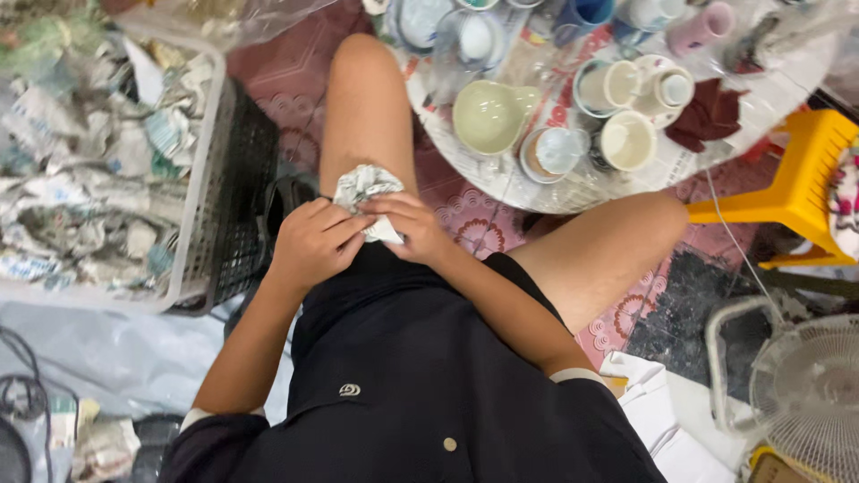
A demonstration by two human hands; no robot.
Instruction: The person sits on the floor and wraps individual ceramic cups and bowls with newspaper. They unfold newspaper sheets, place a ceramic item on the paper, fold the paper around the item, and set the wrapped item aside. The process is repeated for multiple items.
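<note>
A crumpled newspaper bundle (365, 190) is gripped between left hand (313, 243) and right hand (408, 225).

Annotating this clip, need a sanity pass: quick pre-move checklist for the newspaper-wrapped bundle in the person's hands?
1. Both hands on the bundle: ok. Left hand and right hand grip the newspaper-wrapped bundle.
2. Bundle supported: ok, it rests over the lap near the left knee.
3. Wrapping complete: cannot tell, fingers cover the lower part.
4. What is inside: cannot tell.
5. Crumpled paper supply: ok, the white basket at the left is full.
6. Cups on the round tray: ok, upright, apart from the hands.
</note>
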